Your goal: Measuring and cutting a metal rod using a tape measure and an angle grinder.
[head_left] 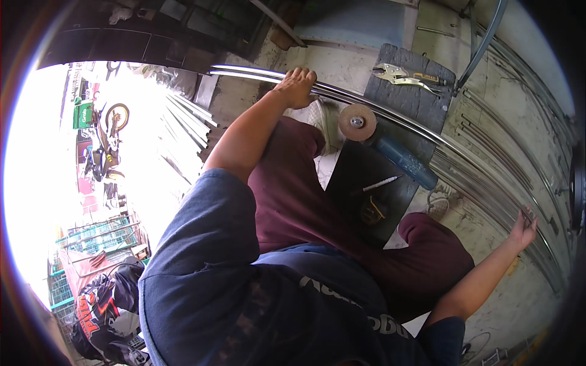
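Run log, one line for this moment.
Left hand: gripping metal tubes | Right hand: near tubes' right end, grip unclear | Pliers: on dark board | Tan disc: beside tubes

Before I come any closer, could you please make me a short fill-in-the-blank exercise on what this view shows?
Nearer the picture's left edge, the person's ____ hand is on the shiny metal bars.
The cylinder beside the round brown disc is coloured ____.
In the picture, the locking pliers appear above the disc and to its ____.
Missing words: left; blue; right.
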`<state>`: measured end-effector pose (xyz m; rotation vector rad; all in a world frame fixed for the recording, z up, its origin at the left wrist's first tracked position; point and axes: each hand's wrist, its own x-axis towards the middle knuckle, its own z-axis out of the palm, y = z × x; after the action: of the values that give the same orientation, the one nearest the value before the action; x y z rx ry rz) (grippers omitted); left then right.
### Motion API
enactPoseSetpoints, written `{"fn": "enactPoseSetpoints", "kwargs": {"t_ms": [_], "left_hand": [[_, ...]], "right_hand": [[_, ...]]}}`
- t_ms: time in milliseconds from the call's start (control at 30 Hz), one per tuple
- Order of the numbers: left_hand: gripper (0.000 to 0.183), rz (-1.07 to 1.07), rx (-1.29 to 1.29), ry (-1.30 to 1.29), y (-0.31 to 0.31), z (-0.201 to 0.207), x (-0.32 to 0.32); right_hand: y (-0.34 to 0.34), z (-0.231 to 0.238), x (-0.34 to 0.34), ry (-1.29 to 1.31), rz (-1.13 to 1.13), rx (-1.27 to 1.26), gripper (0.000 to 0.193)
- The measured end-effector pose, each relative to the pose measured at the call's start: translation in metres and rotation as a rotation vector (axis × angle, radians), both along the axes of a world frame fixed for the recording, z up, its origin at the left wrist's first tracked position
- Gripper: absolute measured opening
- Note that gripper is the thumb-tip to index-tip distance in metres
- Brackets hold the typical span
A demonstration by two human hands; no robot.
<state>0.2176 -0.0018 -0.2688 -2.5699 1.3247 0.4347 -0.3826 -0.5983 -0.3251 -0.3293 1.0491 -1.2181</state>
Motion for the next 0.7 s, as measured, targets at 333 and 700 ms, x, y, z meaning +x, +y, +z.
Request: {"fn": "enactPoseSetpoints", "kwargs": {"t_ms": [333,700], "left_hand": [[0.056,-0.008,-0.06,0.025,0.008,-0.017,0.007],[0.049,0.014,-0.04,0.041,0.043,-0.028,0.035]], "right_hand": [[-0.028,-0.015,-0.025,-0.049,0.078,0.064,0.069],[0.046,0.001,0.037,-0.07,0.018,0.104,0.053]]}}
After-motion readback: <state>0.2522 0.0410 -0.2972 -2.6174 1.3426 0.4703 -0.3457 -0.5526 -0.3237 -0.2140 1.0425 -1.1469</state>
